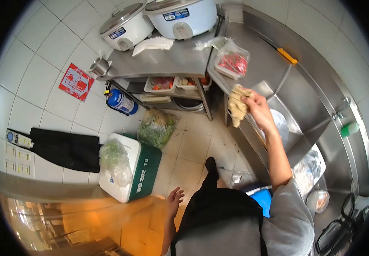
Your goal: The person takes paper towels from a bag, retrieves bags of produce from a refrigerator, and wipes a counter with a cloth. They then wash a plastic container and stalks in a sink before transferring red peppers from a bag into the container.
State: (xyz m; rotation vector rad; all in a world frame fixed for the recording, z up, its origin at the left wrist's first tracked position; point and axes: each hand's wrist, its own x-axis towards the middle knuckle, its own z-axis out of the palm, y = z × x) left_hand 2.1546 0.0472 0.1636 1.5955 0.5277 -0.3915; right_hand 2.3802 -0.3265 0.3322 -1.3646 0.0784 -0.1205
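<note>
My right hand (259,112) grips a crumpled beige cloth (237,106), held up near the front edge of the steel sink counter (240,39). Just beyond the cloth, a bag of red food in a white tray (232,62) lies on that counter. Low beside my body, my left hand (175,197) has its fingers apart and holds nothing. A round, pale item (279,128) sits in the sink, partly behind my right forearm.
Two rice cookers (122,27) stand on a steel table (167,59). A green-and-white cooler (144,170) and a bag of greens (157,130) are on the floor. A yellow-handled tool (287,56) lies at the counter's back. A blue extinguisher (120,101) is by the wall.
</note>
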